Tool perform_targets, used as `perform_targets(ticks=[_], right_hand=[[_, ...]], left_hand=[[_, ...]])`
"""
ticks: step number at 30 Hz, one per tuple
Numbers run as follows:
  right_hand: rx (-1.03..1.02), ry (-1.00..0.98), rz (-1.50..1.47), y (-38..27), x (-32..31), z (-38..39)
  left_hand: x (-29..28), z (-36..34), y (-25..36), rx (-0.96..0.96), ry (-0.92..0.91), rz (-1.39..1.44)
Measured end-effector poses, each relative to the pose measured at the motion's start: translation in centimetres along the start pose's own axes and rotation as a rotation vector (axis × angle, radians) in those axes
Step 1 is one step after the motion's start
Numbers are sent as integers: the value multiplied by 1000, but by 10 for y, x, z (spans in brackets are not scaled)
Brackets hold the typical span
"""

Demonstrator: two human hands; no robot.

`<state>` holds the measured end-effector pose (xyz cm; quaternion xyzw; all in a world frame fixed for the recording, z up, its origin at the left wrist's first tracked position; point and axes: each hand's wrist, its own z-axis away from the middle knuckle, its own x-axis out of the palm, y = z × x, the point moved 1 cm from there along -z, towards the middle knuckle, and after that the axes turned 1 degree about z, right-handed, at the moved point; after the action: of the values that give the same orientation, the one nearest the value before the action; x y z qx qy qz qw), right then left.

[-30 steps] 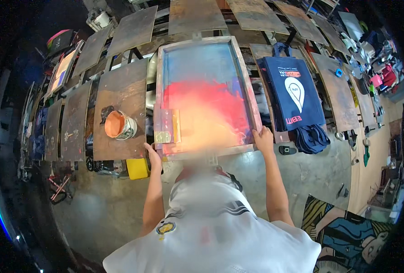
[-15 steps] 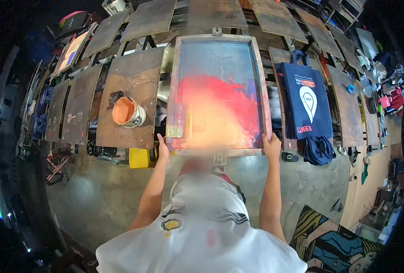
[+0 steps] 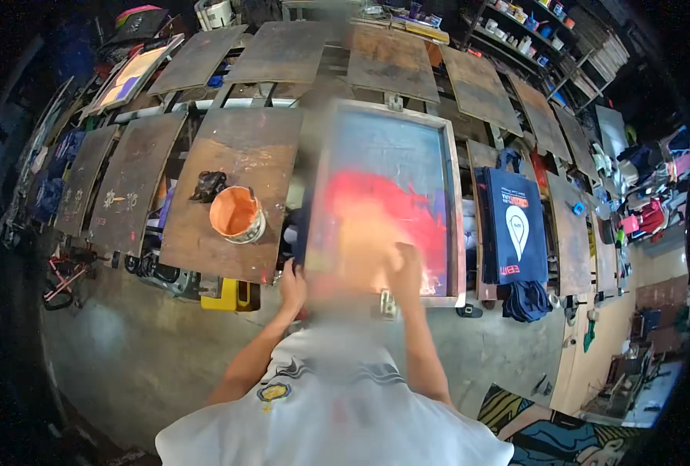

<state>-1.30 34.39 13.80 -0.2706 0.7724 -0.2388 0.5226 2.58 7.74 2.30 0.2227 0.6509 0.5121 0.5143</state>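
Note:
A screen-printing frame (image 3: pixel 455 217) with red and orange ink on its blue mesh lies in front of me. My left hand (image 3: pixel 292 289) is closed at the frame's lower left corner, where a blurred smear over the picture covers part of the contact. Over the orange ink near the frame's lower edge is my right hand (image 3: pixel 405 272), fingers bent inward; what they hold, if anything, is lost in the blur. To the left, a tub of orange ink (image 3: pixel 236 213) stands on a brown board (image 3: pixel 228 155), beside a crumpled black thing (image 3: pixel 208 186).
Right of the frame, navy tote bags (image 3: pixel 512 217) with a white pin print lie on another board. More flat boards (image 3: pixel 392 58) stand in rows behind and to both sides. A yellow container (image 3: pixel 228 295) sits below the left board. Shelves with bottles (image 3: pixel 524 35) rise at the back right.
My right hand has left the frame's lower right corner and moved left over the inked mesh. My left hand stays by the lower left corner. The whole view has shifted.

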Motion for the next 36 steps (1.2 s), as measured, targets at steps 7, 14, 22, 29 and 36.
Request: perform_targets(ticks=[7,14,22,29,36], right_hand=[[95,-506,301,-97,127,20],[19,-518,638,-106,151,21],[322,-416,538,-104,99,-11],[474,-272,493,-76,59,-21],[359,-208,449,-1,-10,-24]], left_hand=[[-46,-29,-13,46,-434,147],[-90,-59,-7,151,-817,203],[-110,-77,24,193,-952,231],[-78,-99,81,383,-1044,250],[-21,-128,148,578,-907,225]])
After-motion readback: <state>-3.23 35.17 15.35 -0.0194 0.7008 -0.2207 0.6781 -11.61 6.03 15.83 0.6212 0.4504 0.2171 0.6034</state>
